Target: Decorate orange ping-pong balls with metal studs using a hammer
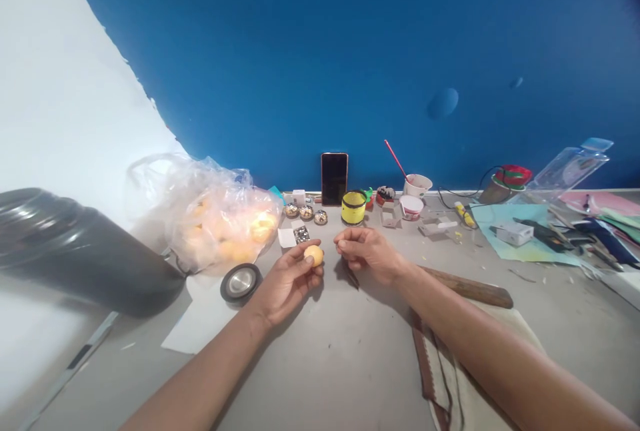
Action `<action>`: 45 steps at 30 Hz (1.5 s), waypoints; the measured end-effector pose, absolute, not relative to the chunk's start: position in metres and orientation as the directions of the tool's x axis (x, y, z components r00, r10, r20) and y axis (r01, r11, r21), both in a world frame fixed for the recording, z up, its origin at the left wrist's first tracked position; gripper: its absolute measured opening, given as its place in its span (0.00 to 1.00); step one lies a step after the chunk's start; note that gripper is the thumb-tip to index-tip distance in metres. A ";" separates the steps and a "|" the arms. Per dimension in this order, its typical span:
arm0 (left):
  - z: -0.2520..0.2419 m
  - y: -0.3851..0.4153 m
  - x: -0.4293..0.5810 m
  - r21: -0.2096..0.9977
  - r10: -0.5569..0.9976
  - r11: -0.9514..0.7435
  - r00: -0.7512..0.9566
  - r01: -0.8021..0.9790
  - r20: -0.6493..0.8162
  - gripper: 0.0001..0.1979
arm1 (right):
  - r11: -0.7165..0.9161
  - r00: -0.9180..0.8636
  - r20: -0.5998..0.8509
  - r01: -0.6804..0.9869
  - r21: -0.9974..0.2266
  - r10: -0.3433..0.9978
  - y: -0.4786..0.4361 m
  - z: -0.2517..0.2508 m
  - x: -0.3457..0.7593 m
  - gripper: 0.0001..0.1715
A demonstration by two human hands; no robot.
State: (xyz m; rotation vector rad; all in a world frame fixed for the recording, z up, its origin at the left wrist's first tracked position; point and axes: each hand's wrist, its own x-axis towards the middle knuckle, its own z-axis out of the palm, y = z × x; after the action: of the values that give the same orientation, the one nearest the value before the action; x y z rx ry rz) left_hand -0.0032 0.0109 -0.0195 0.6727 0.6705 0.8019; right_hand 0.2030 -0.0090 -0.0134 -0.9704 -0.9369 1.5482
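The left hand (293, 284) is clamped on a yellow ball (313, 256), thumb opposite fingertips, a grip that presumably leaves most of its surface exposed. The right hand (367, 254) stands apart from it, fingertips gathered; whether they close on anything small cannot be told. An open small box (301, 235) of dark speckled pieces sits just beyond the left hand, apparently for easy reach. Toward the table's (320, 364) back edge, a phone (334, 179) leans on the wall, likely to stay upright. The ball lies left of the right hand, not touching it.
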 end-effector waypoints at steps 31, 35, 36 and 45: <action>-0.021 0.009 -0.003 0.680 0.774 0.580 0.564 -0.448 -0.289 0.20 | -0.254 -0.257 -0.156 -0.412 -0.875 0.954 -0.012 -0.015 0.203 0.19; -0.022 0.008 -0.002 0.725 0.789 0.540 0.558 -0.428 -0.258 0.20 | -0.257 -0.259 -0.159 -0.407 -0.877 0.953 -0.012 -0.015 0.202 0.20; -0.022 0.008 -0.002 0.732 0.799 0.527 0.545 -0.431 -0.255 0.19 | -0.252 -0.256 -0.154 -0.408 -0.877 0.954 -0.012 -0.016 0.202 0.21; -0.019 0.010 -0.002 0.778 0.844 0.470 0.469 -0.416 -0.260 0.24 | -0.246 -0.281 -0.133 -0.420 -0.874 0.951 -0.013 -0.023 0.199 0.19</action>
State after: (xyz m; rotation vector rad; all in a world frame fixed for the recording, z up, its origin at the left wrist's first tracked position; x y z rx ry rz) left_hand -0.0018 0.0103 -0.0195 0.7027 0.7050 0.8552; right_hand 0.1988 -0.0127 -0.0227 -0.8587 -0.9158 1.7192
